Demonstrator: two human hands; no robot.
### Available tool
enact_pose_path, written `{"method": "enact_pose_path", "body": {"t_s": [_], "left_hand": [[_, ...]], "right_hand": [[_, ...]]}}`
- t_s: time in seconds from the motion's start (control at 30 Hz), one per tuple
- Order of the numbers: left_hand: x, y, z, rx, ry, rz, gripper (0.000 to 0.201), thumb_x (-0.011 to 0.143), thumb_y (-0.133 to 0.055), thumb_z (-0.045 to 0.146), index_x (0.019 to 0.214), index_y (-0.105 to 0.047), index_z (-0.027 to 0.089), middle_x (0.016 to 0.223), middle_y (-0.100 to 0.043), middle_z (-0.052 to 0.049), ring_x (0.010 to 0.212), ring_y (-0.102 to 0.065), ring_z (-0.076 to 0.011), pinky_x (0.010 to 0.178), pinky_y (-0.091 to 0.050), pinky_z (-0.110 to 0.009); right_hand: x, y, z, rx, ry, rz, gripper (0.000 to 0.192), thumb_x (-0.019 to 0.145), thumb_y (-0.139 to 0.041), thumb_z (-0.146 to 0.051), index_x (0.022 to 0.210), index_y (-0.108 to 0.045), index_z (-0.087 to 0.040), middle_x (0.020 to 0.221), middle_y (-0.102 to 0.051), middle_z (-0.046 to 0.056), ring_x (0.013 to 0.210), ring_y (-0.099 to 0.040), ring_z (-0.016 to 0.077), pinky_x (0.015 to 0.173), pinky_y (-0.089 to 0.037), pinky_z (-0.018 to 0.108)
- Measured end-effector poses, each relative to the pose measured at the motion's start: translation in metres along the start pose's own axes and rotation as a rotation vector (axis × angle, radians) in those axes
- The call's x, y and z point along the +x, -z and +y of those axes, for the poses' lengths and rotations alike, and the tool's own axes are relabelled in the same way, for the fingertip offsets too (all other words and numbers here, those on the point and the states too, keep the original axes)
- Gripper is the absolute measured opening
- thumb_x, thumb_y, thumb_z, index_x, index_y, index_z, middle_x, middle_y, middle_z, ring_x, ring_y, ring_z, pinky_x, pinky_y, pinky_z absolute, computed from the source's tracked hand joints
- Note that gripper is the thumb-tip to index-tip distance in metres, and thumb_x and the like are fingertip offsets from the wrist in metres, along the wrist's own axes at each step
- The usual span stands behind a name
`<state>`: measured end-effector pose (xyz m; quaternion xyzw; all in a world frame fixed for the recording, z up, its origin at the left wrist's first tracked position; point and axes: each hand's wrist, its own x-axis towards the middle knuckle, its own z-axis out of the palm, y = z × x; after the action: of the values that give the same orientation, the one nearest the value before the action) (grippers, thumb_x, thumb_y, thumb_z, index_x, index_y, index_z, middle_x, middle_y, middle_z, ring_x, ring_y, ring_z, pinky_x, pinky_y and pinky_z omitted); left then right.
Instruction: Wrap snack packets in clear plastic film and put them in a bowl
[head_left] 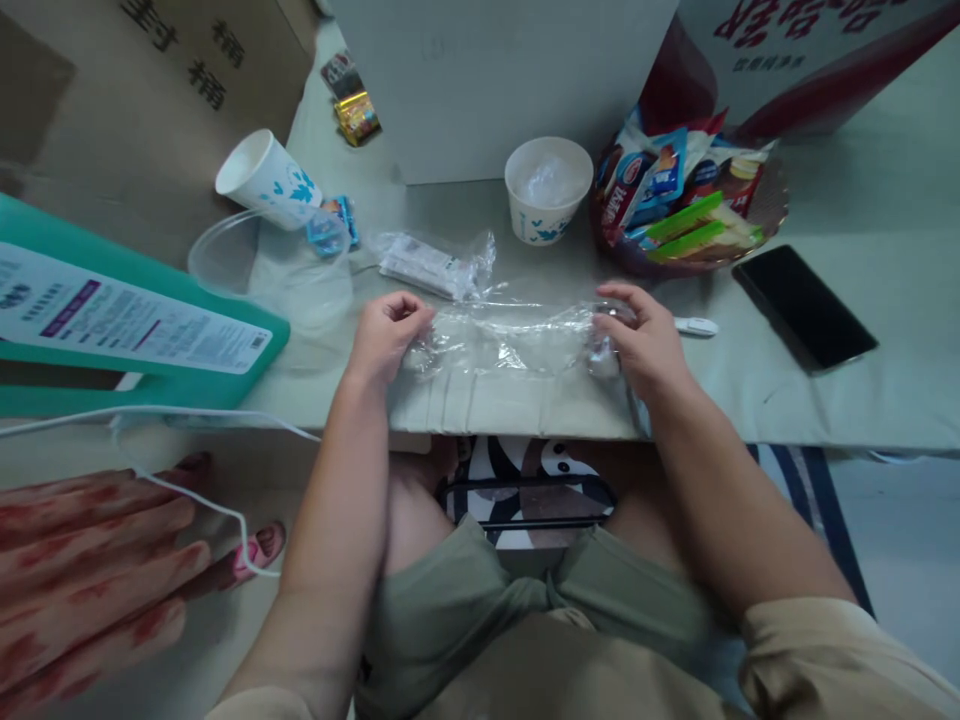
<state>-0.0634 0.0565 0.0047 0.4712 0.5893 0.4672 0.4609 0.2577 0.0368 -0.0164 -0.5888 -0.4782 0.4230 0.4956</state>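
Note:
Between my two hands a clear plastic film or bag (510, 338) is stretched sideways, low over the front of the table. My left hand (391, 335) pinches its left end between thumb and fingers. At the other end, my right hand (636, 330) grips the crumpled plastic the same way. Just behind it lies a clear-wrapped packet (424, 265) with white contents. A white paper cup (547, 195) with crumpled clear plastic inside stands farther back. Part of a white stick-like item (696, 327) shows beside my right hand.
At left are a green jug (247, 375), a tipped paper cup (259, 180) and a clear plastic container (300, 295). A snack bowl (776, 205) and a phone (806, 305) lie right. A white box (502, 90) stands behind. A cable (202, 497) hangs near a person's patterned garment (90, 580).

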Motion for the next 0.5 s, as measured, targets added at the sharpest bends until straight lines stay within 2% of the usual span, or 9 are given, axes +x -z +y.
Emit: {"method": "enact_pose_path", "body": {"t_s": [0.1,0.23,0.3,0.4,0.5], "left_hand": [[-0.002,0.003,0.004,-0.081,0.023,-0.111,0.03,0.06,-0.082,0.02,0.079,-0.059,0.02,0.073,-0.059,0.004,0.056,-0.055,-0.0084,0.048,-0.041,-0.02],[-0.003,0.008,0.005,-0.049,0.014,-0.231,0.043,0.058,-0.083,0.016,0.094,-0.06,0.021,0.092,-0.06,0.0,0.058,-0.053,-0.0062,0.045,-0.034,-0.018],[-0.002,0.009,0.004,-0.03,-0.003,-0.254,0.044,0.06,-0.083,0.016,0.098,-0.061,0.021,0.102,-0.062,-0.002,0.061,-0.053,-0.0058,0.045,-0.03,-0.018],[-0.003,0.008,0.004,-0.051,-0.063,-0.265,0.046,0.061,-0.084,0.017,0.102,-0.063,0.021,0.113,-0.063,-0.005,0.068,-0.056,-0.007,0.051,-0.036,-0.019],[-0.007,0.008,0.007,-0.099,-0.1,-0.306,0.048,0.061,-0.086,0.02,0.104,-0.065,0.023,0.115,-0.063,-0.005,0.069,-0.057,-0.0083,0.052,-0.038,-0.02]], "right_hand": [[0.001,0.004,0.005,-0.038,-0.006,-0.062,0.05,0.069,-0.069,-0.021,0.118,-0.07,-0.027,0.126,-0.066,0.006,0.082,-0.066,0.0147,0.069,-0.057,0.031],[0.004,0.014,0.015,-0.148,0.091,-0.076,0.053,0.07,-0.058,-0.012,0.12,-0.069,-0.027,0.129,-0.063,0.007,0.097,-0.069,0.0197,0.079,-0.06,0.036],[0.003,0.019,0.015,-0.277,0.196,-0.042,0.053,0.07,-0.056,-0.01,0.118,-0.071,-0.027,0.129,-0.062,0.009,0.109,-0.067,0.0246,0.085,-0.061,0.041],[-0.004,0.023,0.007,-0.481,0.408,0.057,0.049,0.07,-0.057,-0.009,0.114,-0.073,-0.025,0.129,-0.06,0.012,0.126,-0.06,0.0322,0.103,-0.055,0.052],[-0.012,0.022,-0.008,-0.502,0.563,0.077,0.04,0.076,-0.06,-0.015,0.114,-0.071,-0.024,0.126,-0.064,0.012,0.127,-0.059,0.0335,0.113,-0.047,0.057]]}}
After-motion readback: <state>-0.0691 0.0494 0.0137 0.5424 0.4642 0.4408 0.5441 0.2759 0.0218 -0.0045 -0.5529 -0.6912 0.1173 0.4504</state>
